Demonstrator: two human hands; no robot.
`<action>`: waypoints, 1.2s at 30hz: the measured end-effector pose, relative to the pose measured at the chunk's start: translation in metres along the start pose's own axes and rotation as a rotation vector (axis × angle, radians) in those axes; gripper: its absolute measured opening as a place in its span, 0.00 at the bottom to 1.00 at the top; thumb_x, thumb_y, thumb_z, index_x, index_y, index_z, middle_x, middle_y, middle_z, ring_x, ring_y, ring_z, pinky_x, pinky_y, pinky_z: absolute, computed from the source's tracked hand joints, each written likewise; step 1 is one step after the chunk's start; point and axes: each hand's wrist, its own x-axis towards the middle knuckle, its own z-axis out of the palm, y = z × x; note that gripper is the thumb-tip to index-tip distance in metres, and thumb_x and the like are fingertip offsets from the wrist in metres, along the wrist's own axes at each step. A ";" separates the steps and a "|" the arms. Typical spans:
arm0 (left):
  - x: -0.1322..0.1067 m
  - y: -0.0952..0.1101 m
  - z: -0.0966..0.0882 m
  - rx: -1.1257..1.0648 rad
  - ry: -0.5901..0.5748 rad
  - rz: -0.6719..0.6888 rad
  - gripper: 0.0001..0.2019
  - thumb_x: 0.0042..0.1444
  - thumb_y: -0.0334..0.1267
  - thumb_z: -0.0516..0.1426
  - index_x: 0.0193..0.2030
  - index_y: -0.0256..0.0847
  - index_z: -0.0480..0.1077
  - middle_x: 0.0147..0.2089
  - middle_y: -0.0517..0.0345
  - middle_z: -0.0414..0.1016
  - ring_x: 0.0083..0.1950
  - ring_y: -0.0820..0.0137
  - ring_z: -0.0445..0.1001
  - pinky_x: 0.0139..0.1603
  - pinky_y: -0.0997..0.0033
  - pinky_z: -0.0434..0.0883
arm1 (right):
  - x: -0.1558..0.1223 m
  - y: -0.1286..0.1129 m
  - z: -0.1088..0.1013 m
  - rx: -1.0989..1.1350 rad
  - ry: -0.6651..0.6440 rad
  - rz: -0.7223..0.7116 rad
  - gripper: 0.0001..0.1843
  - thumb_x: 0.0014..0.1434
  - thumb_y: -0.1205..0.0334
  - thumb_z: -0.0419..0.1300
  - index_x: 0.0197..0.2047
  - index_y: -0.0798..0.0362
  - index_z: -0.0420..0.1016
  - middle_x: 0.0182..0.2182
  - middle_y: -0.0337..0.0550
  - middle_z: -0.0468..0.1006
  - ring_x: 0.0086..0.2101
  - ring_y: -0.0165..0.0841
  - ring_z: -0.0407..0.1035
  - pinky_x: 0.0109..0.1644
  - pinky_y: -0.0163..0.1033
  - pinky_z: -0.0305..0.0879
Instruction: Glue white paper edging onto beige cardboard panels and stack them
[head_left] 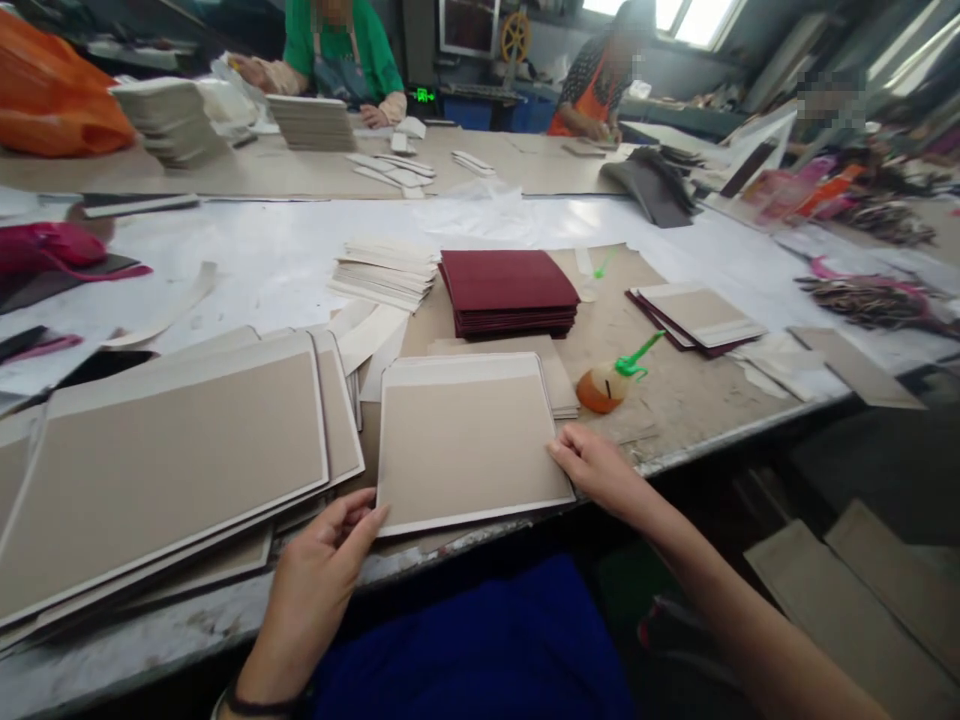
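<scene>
A beige cardboard panel with white borders lies flat at the near edge of the table. My left hand rests at its lower left corner, fingers stretched toward the edge and touching it. My right hand touches its right edge near the lower corner, fingers loosely curled on the card. A stack of dark red covers sits just behind the panel. To the left lies a pile of large beige panels.
An orange glue bottle with a green nozzle lies right of the panel. White strips are stacked behind. More covers lie at the right. Two people work at the far table. Cardboard sheets lie on the floor at right.
</scene>
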 end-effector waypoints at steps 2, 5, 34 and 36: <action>0.000 0.000 -0.001 0.025 0.020 -0.007 0.28 0.38 0.58 0.59 0.40 0.38 0.73 0.32 0.56 0.77 0.34 0.66 0.74 0.37 0.70 0.69 | -0.001 0.000 0.000 -0.005 0.000 0.008 0.13 0.58 0.60 0.46 0.23 0.49 0.52 0.21 0.35 0.61 0.25 0.29 0.58 0.29 0.33 0.50; 0.001 0.000 -0.001 0.051 0.032 -0.007 0.28 0.36 0.59 0.59 0.39 0.39 0.73 0.31 0.57 0.76 0.33 0.66 0.73 0.36 0.71 0.69 | -0.002 -0.001 0.000 -0.010 0.002 0.019 0.13 0.58 0.61 0.47 0.23 0.50 0.53 0.21 0.35 0.62 0.26 0.29 0.59 0.29 0.33 0.50; 0.003 0.002 0.007 -0.105 0.058 -0.019 0.24 0.37 0.52 0.60 0.37 0.35 0.74 0.26 0.58 0.73 0.30 0.69 0.70 0.34 0.71 0.67 | 0.007 0.003 0.004 -0.145 -0.056 0.014 0.13 0.59 0.62 0.47 0.23 0.48 0.51 0.20 0.38 0.64 0.24 0.34 0.61 0.29 0.35 0.49; 0.002 0.001 0.007 -0.104 0.049 -0.025 0.23 0.38 0.51 0.60 0.38 0.36 0.74 0.26 0.59 0.72 0.29 0.71 0.69 0.33 0.73 0.66 | 0.006 0.003 0.003 -0.158 -0.070 0.028 0.13 0.59 0.61 0.47 0.23 0.48 0.51 0.20 0.37 0.64 0.24 0.34 0.61 0.29 0.36 0.49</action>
